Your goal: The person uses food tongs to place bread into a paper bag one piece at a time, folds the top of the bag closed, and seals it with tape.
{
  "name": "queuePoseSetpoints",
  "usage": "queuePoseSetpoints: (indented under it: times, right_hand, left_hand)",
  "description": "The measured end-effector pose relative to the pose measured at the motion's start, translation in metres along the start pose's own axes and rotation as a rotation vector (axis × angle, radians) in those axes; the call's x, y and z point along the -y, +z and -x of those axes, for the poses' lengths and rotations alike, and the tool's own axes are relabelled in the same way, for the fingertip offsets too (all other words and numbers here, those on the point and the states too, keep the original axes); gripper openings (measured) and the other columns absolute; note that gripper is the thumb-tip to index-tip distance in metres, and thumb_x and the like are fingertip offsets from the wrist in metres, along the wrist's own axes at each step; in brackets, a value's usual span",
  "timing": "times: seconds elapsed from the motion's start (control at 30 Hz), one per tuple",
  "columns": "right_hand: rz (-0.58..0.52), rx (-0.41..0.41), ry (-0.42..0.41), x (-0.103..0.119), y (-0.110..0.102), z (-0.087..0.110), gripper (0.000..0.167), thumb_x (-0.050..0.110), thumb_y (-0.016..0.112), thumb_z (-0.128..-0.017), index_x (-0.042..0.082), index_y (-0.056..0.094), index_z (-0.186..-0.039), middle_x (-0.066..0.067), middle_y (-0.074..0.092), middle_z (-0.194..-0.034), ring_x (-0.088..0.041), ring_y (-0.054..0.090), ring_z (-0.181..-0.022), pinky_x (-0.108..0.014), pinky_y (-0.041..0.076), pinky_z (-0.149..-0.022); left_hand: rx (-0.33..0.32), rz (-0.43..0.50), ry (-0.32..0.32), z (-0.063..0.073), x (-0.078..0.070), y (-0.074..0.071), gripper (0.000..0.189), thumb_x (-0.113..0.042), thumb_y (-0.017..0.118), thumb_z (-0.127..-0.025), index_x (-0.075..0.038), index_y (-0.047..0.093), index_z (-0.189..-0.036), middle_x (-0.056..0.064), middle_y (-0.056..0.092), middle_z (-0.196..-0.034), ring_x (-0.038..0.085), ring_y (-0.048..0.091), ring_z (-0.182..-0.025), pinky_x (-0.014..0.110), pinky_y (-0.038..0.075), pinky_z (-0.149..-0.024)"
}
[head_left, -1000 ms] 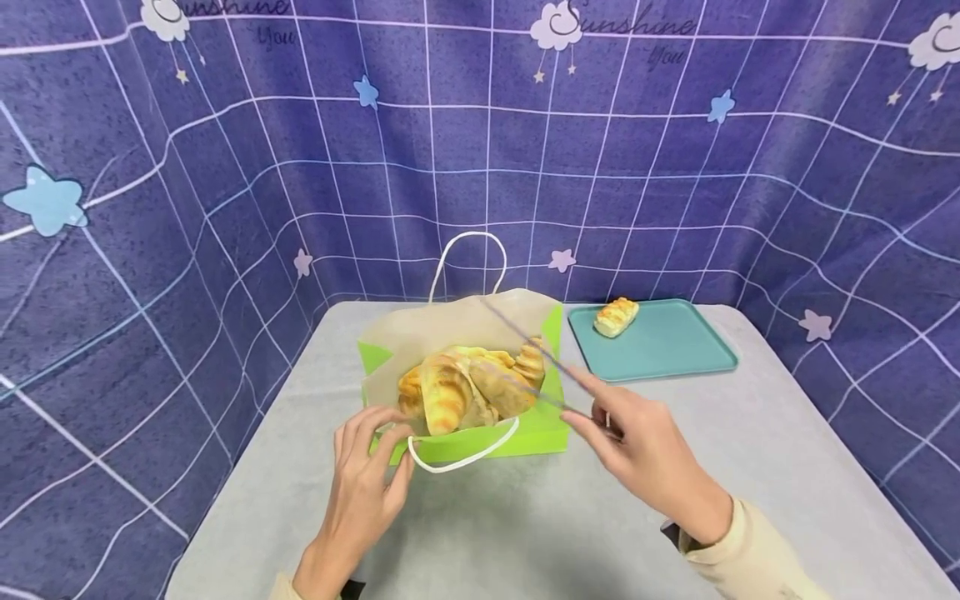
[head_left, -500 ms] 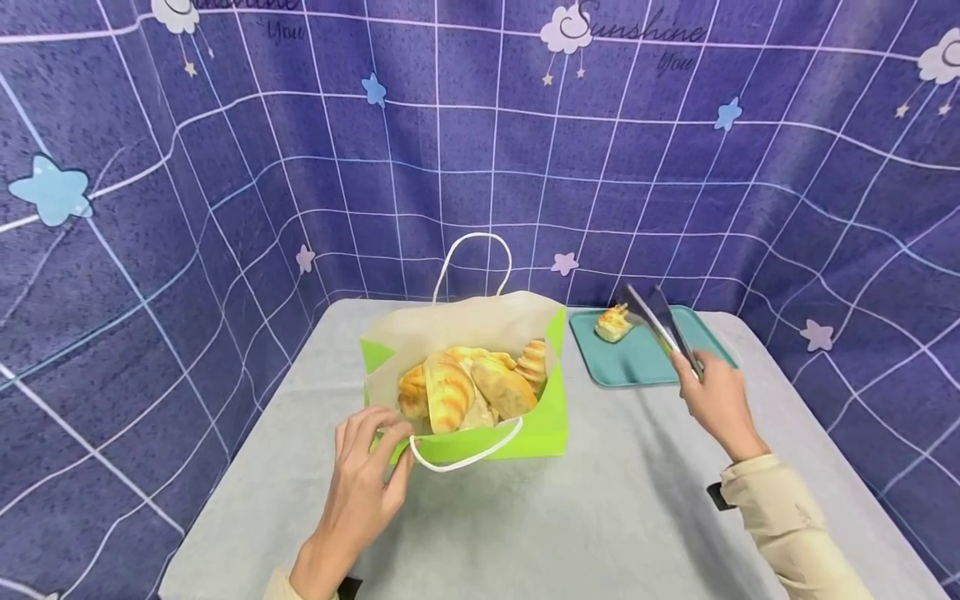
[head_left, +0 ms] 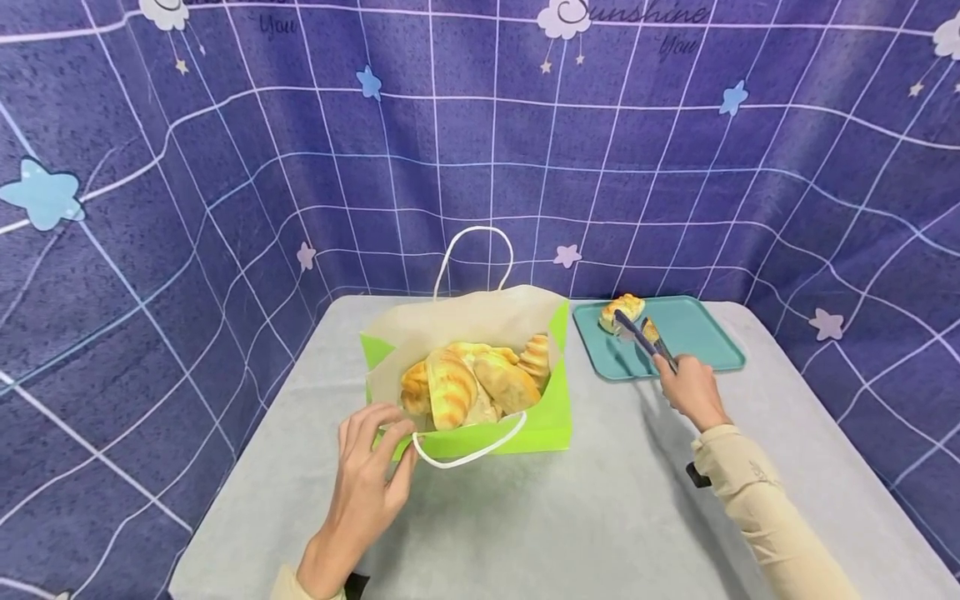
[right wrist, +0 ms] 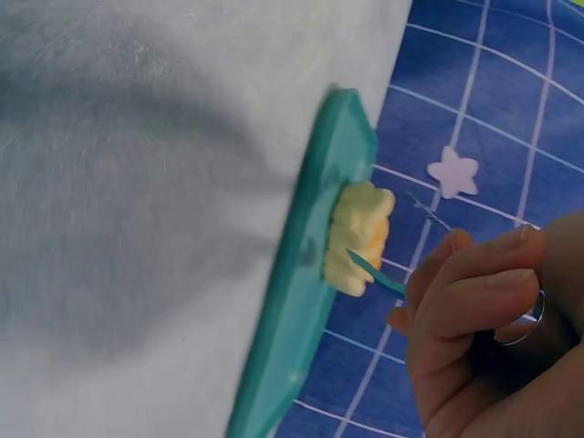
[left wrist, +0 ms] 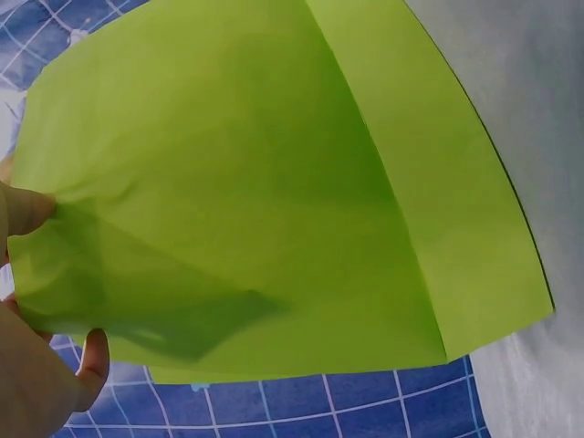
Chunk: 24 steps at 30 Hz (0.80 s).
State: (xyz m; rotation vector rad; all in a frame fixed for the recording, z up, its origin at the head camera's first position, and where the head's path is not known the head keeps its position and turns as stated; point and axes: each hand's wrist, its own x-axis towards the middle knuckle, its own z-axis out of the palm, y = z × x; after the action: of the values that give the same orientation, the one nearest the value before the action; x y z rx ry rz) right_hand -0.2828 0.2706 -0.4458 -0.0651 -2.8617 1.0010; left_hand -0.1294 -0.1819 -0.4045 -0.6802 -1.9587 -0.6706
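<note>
My left hand (head_left: 367, 479) grips the front left rim of a green paper bag (head_left: 551, 425), with white rope handles. In the left wrist view, fingers (left wrist: 29, 210) press on the bag's green side (left wrist: 255, 182) near its edge. Several croissants and other breads (head_left: 452, 390) fill the bag's mouth. Over the tray my right hand (head_left: 692, 392) holds metal tongs (head_left: 637, 337), their arms spread apart. One tong tip overlaps the golden bread roll (head_left: 624, 308) lying on the tray. The right wrist view shows that tip in front of the bread (right wrist: 360, 233).
The teal tray (head_left: 701, 337) lies at the back right of the grey-covered table (head_left: 600, 517), to the right of the bag. A blue star-patterned curtain (head_left: 480, 125) encloses the back and sides. The bag's rear handle (head_left: 474, 229) stands upright.
My right hand has carried the tongs from above the bag rightward to the tray, then lowered them to the bread roll. My left hand has stayed on the bag's rim.
</note>
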Motion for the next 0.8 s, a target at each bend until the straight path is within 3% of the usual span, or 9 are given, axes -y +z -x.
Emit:
queuePoseSetpoints:
  times: [0.37, 0.6, 0.8]
  right_hand:
    - [0.047, 0.026, 0.033, 0.007, 0.027, -0.026, 0.05, 0.036, 0.042, -0.105, -0.001, 0.059, -0.075, -0.008, 0.057, -0.049, -0.023, 0.056, -0.041, -0.036, 0.045, -0.045]
    - [0.089, -0.02, 0.018, 0.019, 0.034, -0.037, 0.052, 0.031, 0.045, -0.104, -0.001, 0.063, -0.067, -0.005, 0.056, -0.043, -0.021, 0.056, -0.038, -0.043, 0.051, -0.055]
    - [0.168, -0.072, -0.013, 0.028, 0.046, -0.042, 0.046, 0.026, 0.048, -0.103, -0.006, 0.064, -0.073, -0.024, 0.064, -0.065, -0.045, 0.065, -0.065, -0.056, 0.051, -0.064]
  left_hand:
    - [0.01, 0.047, 0.001, -0.004, 0.002, -0.001, 0.019, -0.019, 0.053, -0.098, -0.007, 0.068, -0.098, 0.013, 0.062, -0.106, 0.037, 0.052, -0.109, 0.049, 0.032, -0.092]
    - [0.007, 0.044, -0.001, -0.004, 0.003, -0.001, 0.018, -0.018, 0.055, -0.096, -0.007, 0.069, -0.098, 0.013, 0.062, -0.106, 0.037, 0.053, -0.109, 0.049, 0.033, -0.092]
    - [0.01, 0.042, -0.012, -0.002, 0.003, -0.002, 0.018, -0.017, 0.055, -0.095, -0.007, 0.069, -0.098, 0.013, 0.062, -0.106, 0.037, 0.053, -0.11, 0.048, 0.033, -0.094]
